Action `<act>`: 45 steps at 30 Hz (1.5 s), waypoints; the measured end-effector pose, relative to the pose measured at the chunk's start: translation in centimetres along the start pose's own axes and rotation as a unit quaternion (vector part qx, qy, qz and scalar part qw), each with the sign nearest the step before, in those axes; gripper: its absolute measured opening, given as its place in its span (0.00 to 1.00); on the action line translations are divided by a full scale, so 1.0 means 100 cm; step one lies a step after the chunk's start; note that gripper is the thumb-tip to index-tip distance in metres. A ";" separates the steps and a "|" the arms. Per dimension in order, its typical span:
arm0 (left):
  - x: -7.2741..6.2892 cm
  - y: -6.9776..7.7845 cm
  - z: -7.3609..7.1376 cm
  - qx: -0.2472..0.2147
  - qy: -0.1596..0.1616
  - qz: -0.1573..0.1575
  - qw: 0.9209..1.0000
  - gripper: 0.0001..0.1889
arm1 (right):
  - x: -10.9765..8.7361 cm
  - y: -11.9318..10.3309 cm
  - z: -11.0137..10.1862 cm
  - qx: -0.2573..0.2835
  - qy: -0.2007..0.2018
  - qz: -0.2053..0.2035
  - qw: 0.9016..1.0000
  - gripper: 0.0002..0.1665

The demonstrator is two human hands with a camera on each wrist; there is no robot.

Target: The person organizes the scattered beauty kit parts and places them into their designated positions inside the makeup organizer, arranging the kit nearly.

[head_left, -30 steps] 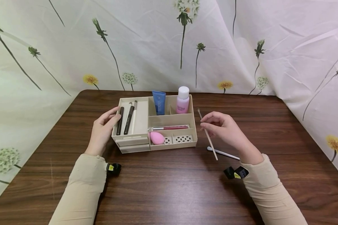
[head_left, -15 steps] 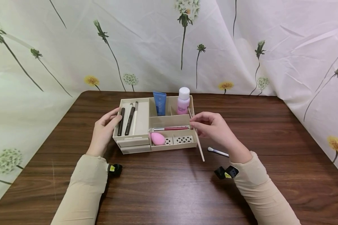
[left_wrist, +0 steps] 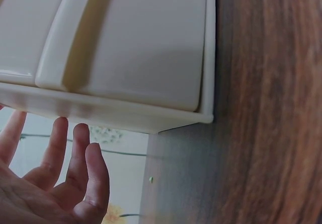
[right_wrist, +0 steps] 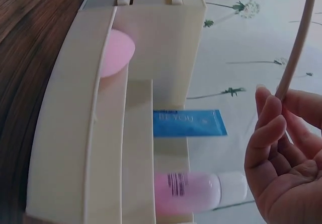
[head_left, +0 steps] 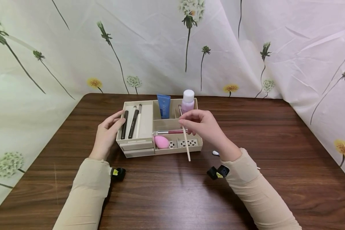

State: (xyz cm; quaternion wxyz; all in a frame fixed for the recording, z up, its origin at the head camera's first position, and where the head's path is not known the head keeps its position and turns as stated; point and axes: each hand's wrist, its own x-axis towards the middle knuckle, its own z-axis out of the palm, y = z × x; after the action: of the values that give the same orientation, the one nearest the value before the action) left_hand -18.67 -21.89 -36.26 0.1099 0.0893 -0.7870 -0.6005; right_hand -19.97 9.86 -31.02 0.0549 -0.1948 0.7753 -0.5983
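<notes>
My right hand [head_left: 202, 124] pinches a thin makeup brush [head_left: 186, 140] over the right half of a cream makeup organizer [head_left: 138, 139]. The brush slants, its pale handle end pointing toward me; in the right wrist view the handle [right_wrist: 299, 45] rises from between thumb and fingers. My left hand [head_left: 104, 134] touches the organizer's left side, fingertips along the outer wall and thumb at the rim. In the left wrist view, several fingers [left_wrist: 53, 153] are spread beside that wall. The top tray holds two black pens [head_left: 133, 124] and two pale-handled brushes [head_left: 139, 119].
Other compartments hold a blue tube [head_left: 164, 107], a bottle of pink liquid [head_left: 188, 100], a red-handled brush [head_left: 172, 132] and a pink sponge [head_left: 162, 142]. A white-tipped stick [head_left: 215, 153] lies on the table, partly under the right forearm. A floral cloth [head_left: 149, 48] hangs behind.
My right hand has moved left with the brush, from beside the organizer to over its right compartments. The left hand stays at the organizer's left side.
</notes>
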 end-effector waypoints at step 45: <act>0.002 -0.002 0.000 -0.014 -0.001 0.002 1.000 0.25 | 0.083 -0.015 0.076 -0.025 -0.013 0.032 0.999 0.11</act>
State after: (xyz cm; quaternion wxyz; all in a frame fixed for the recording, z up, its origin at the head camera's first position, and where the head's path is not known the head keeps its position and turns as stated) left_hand -18.89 -22.02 -36.46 0.1121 0.0855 -0.7785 -0.6116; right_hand -24.81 -0.36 -30.43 0.0790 -0.1792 0.7948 -0.5744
